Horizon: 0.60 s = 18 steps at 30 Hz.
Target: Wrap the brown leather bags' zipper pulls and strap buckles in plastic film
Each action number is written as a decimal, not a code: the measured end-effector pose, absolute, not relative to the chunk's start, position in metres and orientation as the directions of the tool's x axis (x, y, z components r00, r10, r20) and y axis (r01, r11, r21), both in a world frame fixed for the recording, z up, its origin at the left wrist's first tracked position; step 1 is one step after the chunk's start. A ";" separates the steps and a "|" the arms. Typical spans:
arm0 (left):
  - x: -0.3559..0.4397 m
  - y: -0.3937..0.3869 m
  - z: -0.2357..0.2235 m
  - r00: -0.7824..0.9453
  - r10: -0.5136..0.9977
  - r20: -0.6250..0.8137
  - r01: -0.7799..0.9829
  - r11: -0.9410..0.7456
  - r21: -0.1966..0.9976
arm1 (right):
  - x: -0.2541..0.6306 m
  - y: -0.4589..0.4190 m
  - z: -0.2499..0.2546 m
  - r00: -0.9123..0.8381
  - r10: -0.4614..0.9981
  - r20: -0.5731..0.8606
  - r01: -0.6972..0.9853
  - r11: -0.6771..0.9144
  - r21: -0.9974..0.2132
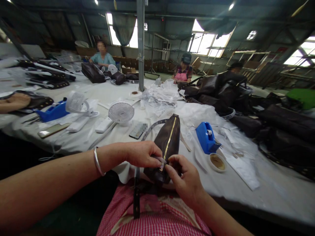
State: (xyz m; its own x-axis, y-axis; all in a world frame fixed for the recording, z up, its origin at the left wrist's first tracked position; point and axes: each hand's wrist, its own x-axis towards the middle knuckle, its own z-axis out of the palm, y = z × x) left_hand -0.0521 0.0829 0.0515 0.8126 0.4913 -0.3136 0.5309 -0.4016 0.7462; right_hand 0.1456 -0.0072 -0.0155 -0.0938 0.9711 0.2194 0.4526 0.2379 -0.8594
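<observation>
Across the middle of the frame runs a wide, pale-covered table (98, 95), with bright windows (209, 42) at the top. Just below centre, a dark brown bag (161, 136) with a gold zipper (170, 139) slants toward the bottom edge. Over its lower end, the left hand (142, 154) has thumb and finger closed on a small pale piece (161, 161) at the zipper. The right hand (185, 177), fingers curled, meets the same spot; whether it grips the piece too, I cannot tell. Right of the bag stands a blue tape dispenser (205, 139); to its upper left are a phone (138, 130) and 2 white fans (121, 111). Dark bags (214, 86) heap up at right. Beyond, 3 people (104, 59) appear; another person's hand (18, 101) shows at far left.
</observation>
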 end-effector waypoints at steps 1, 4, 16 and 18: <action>-0.052 0.083 0.052 0.811 0.495 -0.311 0.534 -0.412 0.738 | 0.146 -0.007 -0.015 -0.100 0.966 0.237 0.457 0.256 -0.852; -0.050 0.082 0.052 0.808 0.506 -0.303 0.545 -0.443 0.712 | 0.145 -0.004 -0.012 -0.168 0.933 0.317 0.461 0.359 -0.812; -0.041 0.072 0.061 0.709 0.576 -0.407 0.663 -0.347 0.664 | 0.142 -0.009 -0.014 -0.392 0.604 0.694 0.591 0.743 -0.313; -0.043 0.074 0.055 0.686 0.551 -0.475 0.674 -0.235 0.700 | 0.144 -0.010 -0.014 -0.478 0.557 0.680 0.591 0.776 -0.220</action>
State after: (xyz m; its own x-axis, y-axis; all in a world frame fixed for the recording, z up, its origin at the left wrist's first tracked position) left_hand -0.0431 0.0740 0.0547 0.6859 0.5510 -0.4754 0.6742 -0.2354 0.7000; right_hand 0.1436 -0.0095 -0.0144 -0.4780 0.5565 0.6795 0.5914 0.7759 -0.2195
